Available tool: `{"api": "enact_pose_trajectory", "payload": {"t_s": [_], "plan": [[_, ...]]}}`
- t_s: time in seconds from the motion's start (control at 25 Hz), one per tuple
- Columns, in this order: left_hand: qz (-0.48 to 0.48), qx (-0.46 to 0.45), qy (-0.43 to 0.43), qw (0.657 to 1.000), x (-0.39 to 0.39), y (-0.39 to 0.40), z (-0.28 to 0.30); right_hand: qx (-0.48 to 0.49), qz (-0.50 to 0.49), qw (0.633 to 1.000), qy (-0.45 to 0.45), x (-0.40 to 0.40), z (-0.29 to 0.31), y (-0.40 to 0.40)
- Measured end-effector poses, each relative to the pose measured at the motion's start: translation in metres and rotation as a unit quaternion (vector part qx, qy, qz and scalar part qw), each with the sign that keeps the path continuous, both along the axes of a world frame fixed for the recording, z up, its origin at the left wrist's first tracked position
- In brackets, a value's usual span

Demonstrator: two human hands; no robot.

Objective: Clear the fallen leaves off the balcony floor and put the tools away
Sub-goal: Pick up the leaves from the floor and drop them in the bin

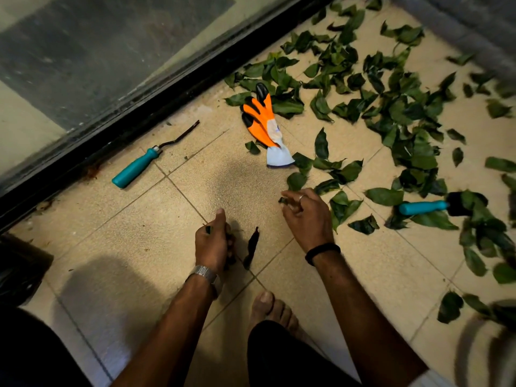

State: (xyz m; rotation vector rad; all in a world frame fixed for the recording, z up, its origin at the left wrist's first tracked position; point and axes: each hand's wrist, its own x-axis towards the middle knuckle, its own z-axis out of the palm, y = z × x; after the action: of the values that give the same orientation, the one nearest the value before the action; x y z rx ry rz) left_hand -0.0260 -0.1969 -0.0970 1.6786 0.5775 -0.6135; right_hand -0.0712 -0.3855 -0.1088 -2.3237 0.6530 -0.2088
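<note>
My left hand [211,241] has its grip curled tight around a small bunch of dark leaves, thumb up, low over the tiled floor [117,247]. My right hand [305,216] pinches 1 small leaf at its fingertips, fingers loosely bent. A dark leaf [251,247] hangs or lies between my 2 hands; I cannot tell which. Most fallen leaves [391,113] lie scattered from 12 to 3 o'clock. The orange gloves [262,118] rest at 12 o'clock. A teal-handled weeder [142,163] lies at 10 o'clock beside the door track [156,96]; another teal-handled tool [430,207] sits among leaves at 3 o'clock.
</note>
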Motion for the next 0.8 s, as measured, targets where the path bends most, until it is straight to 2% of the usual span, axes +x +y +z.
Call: {"api": "enact_pose_trajectory", "payload": {"t_s": [0.16, 0.24, 0.28, 0.36, 0.44, 0.48, 0.56, 0.6, 0.64, 0.68, 0.76, 0.8], "plan": [[0.042, 0.002, -0.003, 0.999, 0.005, 0.002, -0.004, 0.07, 0.14, 0.985, 0.072, -0.013, 0.001, 0.032], [0.036, -0.013, 0.001, 0.999, 0.005, 0.003, -0.009, 0.066, 0.215, 0.972, 0.063, -0.03, -0.006, 0.062], [0.023, -0.017, -0.01, 1.0, 0.003, 0.003, -0.013, 0.079, 0.202, 0.976, 0.028, -0.036, -0.011, 0.072], [-0.076, 0.008, -0.068, 0.995, -0.004, -0.001, -0.021, 0.161, 0.062, 0.984, -0.034, -0.042, -0.012, 0.08], [-0.2, 0.031, -0.112, 0.973, -0.013, -0.009, -0.021, 0.261, -0.067, 0.961, -0.07, -0.044, 0.002, 0.085], [-0.235, 0.032, -0.113, 0.965, -0.017, -0.016, -0.018, 0.323, -0.095, 0.939, -0.071, -0.046, 0.012, 0.086], [-0.258, 0.048, -0.114, 0.958, -0.02, -0.026, -0.014, 0.442, -0.086, 0.89, -0.066, -0.053, 0.026, 0.076], [-0.262, 0.062, -0.118, 0.956, -0.02, -0.028, -0.014, 0.463, -0.071, 0.881, -0.064, -0.059, 0.031, 0.063], [-0.263, 0.068, -0.114, 0.956, -0.018, -0.028, -0.015, 0.439, -0.065, 0.894, -0.06, -0.066, 0.034, 0.045], [-0.258, 0.063, -0.102, 0.959, -0.016, -0.027, -0.014, 0.369, -0.076, 0.925, -0.053, -0.074, 0.033, 0.022], [-0.234, 0.022, -0.07, 0.969, -0.016, -0.028, -0.011, 0.141, -0.123, 0.982, -0.003, -0.09, 0.021, -0.029], [-0.217, -0.006, -0.055, 0.975, -0.017, -0.03, -0.009, 0.039, -0.139, 0.989, 0.036, -0.098, 0.012, -0.051]]}}
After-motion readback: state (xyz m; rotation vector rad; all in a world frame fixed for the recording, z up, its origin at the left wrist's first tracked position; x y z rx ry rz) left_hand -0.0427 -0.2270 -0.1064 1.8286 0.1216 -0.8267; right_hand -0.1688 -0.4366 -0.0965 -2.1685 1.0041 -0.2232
